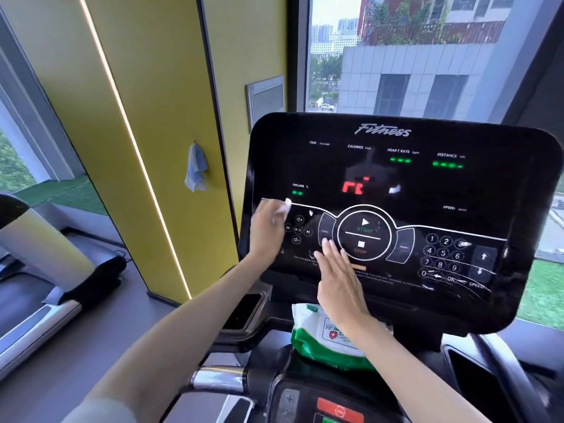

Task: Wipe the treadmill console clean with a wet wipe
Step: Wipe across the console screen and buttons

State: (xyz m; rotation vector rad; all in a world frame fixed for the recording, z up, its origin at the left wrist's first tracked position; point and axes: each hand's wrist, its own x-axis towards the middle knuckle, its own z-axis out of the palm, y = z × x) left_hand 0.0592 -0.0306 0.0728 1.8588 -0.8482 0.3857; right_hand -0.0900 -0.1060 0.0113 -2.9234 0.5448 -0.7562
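Lowest in view, a red stop button [339, 410] sits on the lower panel, with a green-and-white soft pack of wet wipes [317, 337] lying just above it, below the glossy black treadmill console [396, 190]. My left hand [268, 230] presses a crumpled white wet wipe [285, 206] against the console's left edge, fingers curled loosely round it. My right hand [338, 282] rests open and flat, holding nothing, fingertips near the START/STOP ring [364, 232]. That resting hand could trigger a button.
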